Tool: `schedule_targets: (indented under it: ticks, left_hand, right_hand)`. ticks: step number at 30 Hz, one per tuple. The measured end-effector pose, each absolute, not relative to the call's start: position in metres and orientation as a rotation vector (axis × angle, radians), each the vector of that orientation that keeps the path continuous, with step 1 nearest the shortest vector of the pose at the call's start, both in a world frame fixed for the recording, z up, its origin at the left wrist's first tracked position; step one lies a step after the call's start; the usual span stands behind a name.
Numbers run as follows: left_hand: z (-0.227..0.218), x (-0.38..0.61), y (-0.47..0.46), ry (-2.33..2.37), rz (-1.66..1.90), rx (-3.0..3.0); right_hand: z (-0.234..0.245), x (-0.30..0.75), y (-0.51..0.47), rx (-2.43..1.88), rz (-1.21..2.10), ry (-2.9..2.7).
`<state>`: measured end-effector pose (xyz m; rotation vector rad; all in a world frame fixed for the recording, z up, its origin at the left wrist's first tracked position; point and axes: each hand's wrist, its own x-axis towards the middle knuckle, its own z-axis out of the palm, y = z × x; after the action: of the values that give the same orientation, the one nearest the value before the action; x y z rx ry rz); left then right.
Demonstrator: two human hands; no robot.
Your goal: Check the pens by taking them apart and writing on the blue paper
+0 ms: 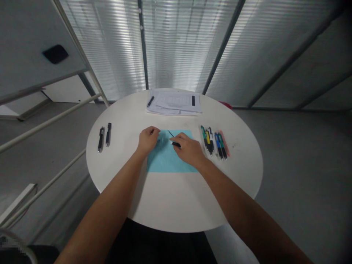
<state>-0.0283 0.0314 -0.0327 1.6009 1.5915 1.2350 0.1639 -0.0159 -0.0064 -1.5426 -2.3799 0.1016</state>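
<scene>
A light blue sheet (pixel 172 161) lies on the round white table, beneath both hands. My left hand (pixel 148 140) is closed over the sheet's upper left side, thumb and fingers pinched together; whatever they hold is too small or hidden to name. In the closed fingers of my right hand (pixel 188 148) is a black pen barrel (pixel 176 144) with a pale end, held over the sheet's right half. Near the top edge of the sheet, just beyond my right fingertips, lies a thin dark pen refill (pixel 171 133). A small gap separates the hands.
Two black pens (pixel 104 138) lie at the table's left. Several pens (pixel 213 143) with green, yellow, white and blue parts lie right of the sheet, beside a reddish strip (pixel 224 143). A paper stack (pixel 174 102) sits at the back. A metal frame (pixel 52 119) stands left.
</scene>
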Motion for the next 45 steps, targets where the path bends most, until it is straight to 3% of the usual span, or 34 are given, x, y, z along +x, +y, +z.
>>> schedule_targets:
  ticks: [9,18,31,45]
  left_hand:
    - [-0.032,-0.028,0.031,1.591,1.237,1.584]
    - [-0.027,-0.024,0.025,1.68,1.1,1.764]
    - [-0.029,-0.024,0.025,1.662,1.131,1.792]
    - [-0.025,-0.024,0.021,1.62,1.205,1.81]
  right_hand:
    - [-0.006,0.171,-0.01,-1.865,-0.034,-2.367]
    - [-0.003,0.179,-0.007,-1.946,0.032,-2.475]
    - [0.003,0.176,-0.016,-1.889,-0.137,-2.53]
    - [0.003,0.181,0.0,-1.707,0.199,-1.989]
